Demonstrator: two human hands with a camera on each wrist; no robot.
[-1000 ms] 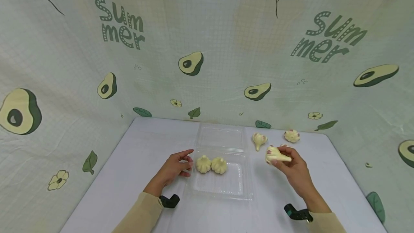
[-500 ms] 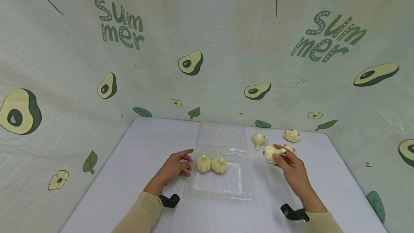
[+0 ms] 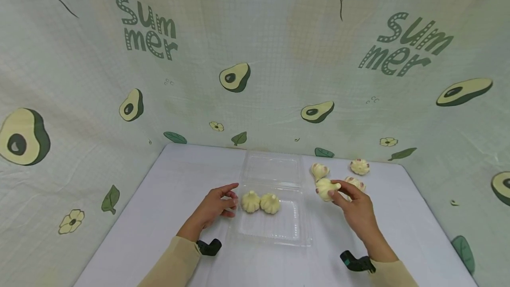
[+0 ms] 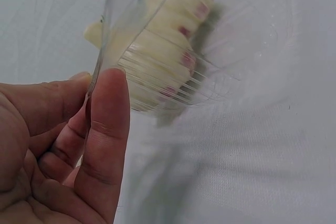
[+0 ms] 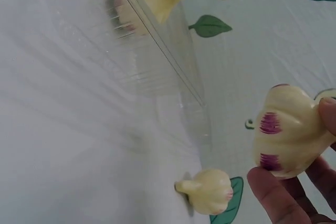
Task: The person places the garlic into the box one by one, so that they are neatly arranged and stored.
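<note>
Head view: at left, the left rim of a clear container (image 3: 269,228) is pinched between the thumb and fingers of the left hand (image 3: 215,207). Two garlic bulbs (image 3: 270,204) are seated side by side inside it, the lid (image 3: 272,169) laid back toward the far side. At right, a purple-marked bulb (image 3: 326,188) is held between thumb and fingertips of the right hand (image 3: 356,209). Three more bulbs (image 3: 360,167) are scattered on the far right of the white table (image 3: 191,167).

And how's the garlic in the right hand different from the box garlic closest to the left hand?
The held garlic is pinched in the right hand; the box garlic sits in the clear box. The held garlic is tipped sideways, while the box garlic stands upright. Both are cream-coloured with pinkish-purple patches.
</note>
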